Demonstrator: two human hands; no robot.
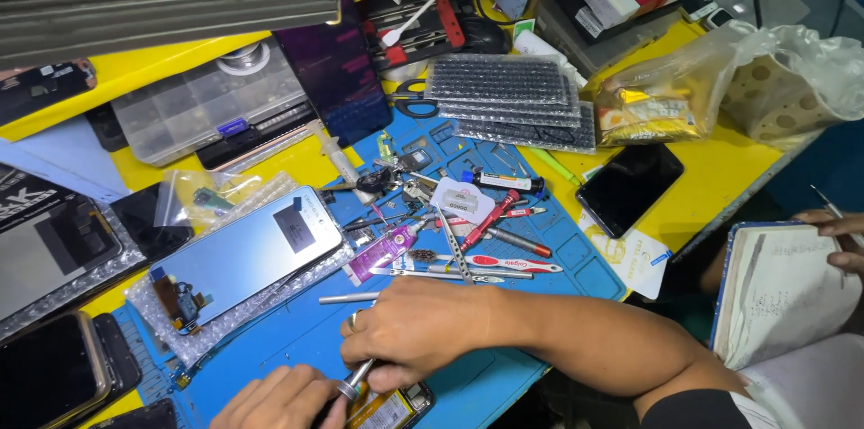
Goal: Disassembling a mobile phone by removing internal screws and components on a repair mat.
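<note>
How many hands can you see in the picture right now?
3: the left hand at the bottom edge, the right hand gripping a silver tool, another person's hand on a notebook at right.

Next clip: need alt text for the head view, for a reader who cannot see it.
Two hands work on an opened phone at the near edge of a blue mat: the right hand grips a metal screwdriver, the left hand beside it. A phone screen on bubble wrap and scattered tools lie behind.

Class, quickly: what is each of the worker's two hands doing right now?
Right hand: closed around a metal screwdriver, tip down on the opened phone.
Left hand: resting beside the phone; grip cannot be told.
</note>
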